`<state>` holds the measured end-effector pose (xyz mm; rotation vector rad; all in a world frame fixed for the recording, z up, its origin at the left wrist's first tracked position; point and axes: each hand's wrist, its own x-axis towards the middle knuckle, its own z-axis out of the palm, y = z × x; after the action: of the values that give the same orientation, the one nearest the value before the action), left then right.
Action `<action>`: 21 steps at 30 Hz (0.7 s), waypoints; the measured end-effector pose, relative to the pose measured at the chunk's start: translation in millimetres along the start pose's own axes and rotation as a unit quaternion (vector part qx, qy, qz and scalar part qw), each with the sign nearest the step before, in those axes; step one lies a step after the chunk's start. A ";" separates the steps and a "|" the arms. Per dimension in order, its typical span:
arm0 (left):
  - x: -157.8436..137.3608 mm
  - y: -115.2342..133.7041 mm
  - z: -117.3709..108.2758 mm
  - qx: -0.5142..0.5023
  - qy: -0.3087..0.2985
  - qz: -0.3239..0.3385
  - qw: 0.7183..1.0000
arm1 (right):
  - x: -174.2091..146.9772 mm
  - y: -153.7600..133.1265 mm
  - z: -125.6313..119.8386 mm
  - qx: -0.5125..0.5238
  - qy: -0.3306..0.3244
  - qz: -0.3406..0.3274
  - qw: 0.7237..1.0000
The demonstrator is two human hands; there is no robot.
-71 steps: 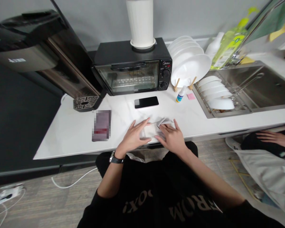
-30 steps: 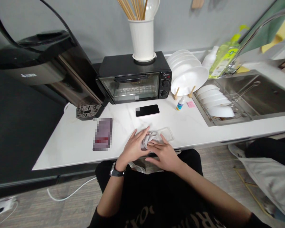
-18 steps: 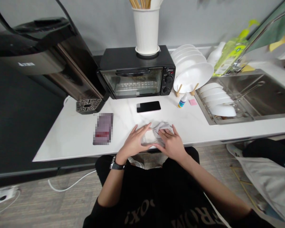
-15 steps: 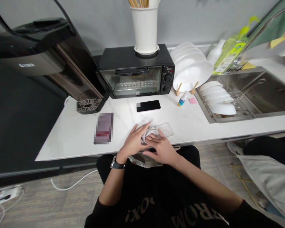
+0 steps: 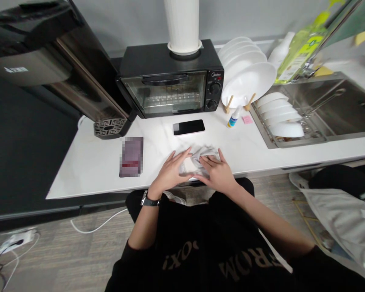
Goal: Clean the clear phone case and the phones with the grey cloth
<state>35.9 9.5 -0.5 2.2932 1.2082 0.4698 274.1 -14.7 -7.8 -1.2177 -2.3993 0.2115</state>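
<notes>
A clear phone case [image 5: 187, 166] lies flat near the counter's front edge. My left hand [image 5: 170, 172] frames its left end, with the thumb on the near edge and the fingers along the far one. A crumpled grey cloth [image 5: 203, 152] covers the case's right part. My right hand [image 5: 218, 173] presses that cloth down with bent fingers, the thumb along the near side. Beyond my hands lies a phone [image 5: 189, 127] with a dark screen. To its right stands a small spray bottle [image 5: 233, 117] with a blue and yellow label.
A blurred purple item [image 5: 131, 156] lies on the left of the counter [image 5: 88, 170]. Behind are a water dispenser [image 5: 88, 81], a toaster oven [image 5: 170, 95] and racked white plates [image 5: 246, 81]. Right of these is a sink [image 5: 337, 109] with bowls. Another person's grey clothing [image 5: 331, 211] shows at right.
The cloth and my right hand have moved from the case's left part to its right part. The case's left part now shows. The view has tilted down a little.
</notes>
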 end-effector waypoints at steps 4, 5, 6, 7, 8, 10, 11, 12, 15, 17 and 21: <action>-2.8 -3.1 2.0 0.009 0.009 0.003 1.000 | 5.1 -23.8 9.1 0.094 -0.044 -0.072 0.992; -3.0 -3.1 2.2 0.011 0.006 0.003 1.000 | 0.8 -21.9 6.0 0.108 -0.049 -0.074 0.990; -3.0 -2.8 2.1 0.012 0.005 0.003 1.000 | -5.3 -16.4 1.2 0.115 -0.051 -0.070 0.990; -2.7 -2.4 1.9 0.012 0.006 0.005 1.000 | -12.4 -7.9 -5.0 0.115 -0.050 -0.060 0.990; -2.2 -1.7 1.6 0.011 0.009 0.008 1.000 | -19.9 2.7 -11.8 0.106 -0.045 -0.045 0.992; -0.7 -0.2 0.9 0.005 0.017 0.014 1.000 | -33.1 25.2 -24.9 0.070 -0.023 -0.011 0.997; 0.1 0.6 0.6 0.002 0.018 0.016 1.000 | -37.4 34.6 -29.8 0.047 -0.011 0.003 0.999; 0.9 1.3 0.3 -0.001 0.016 0.017 1.000 | -39.4 41.1 -32.7 0.025 0.000 0.013 1.000; 2.1 2.8 -0.5 -0.011 0.011 0.020 1.000 | -31.1 37.5 -26.6 -0.018 0.007 0.017 1.000; 1.2 3.2 -1.6 -0.019 0.014 0.021 0.999 | -17.3 17.8 -12.0 -0.014 -0.003 0.002 1.000; -3.3 3.3 -5.0 -0.031 0.020 0.008 0.999 | 3.1 -23.8 13.1 0.075 -0.022 -0.066 0.995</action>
<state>33.8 6.4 5.2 2.2526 1.1785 0.5539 249.3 -25.7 -10.7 -0.9945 -2.4414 0.3734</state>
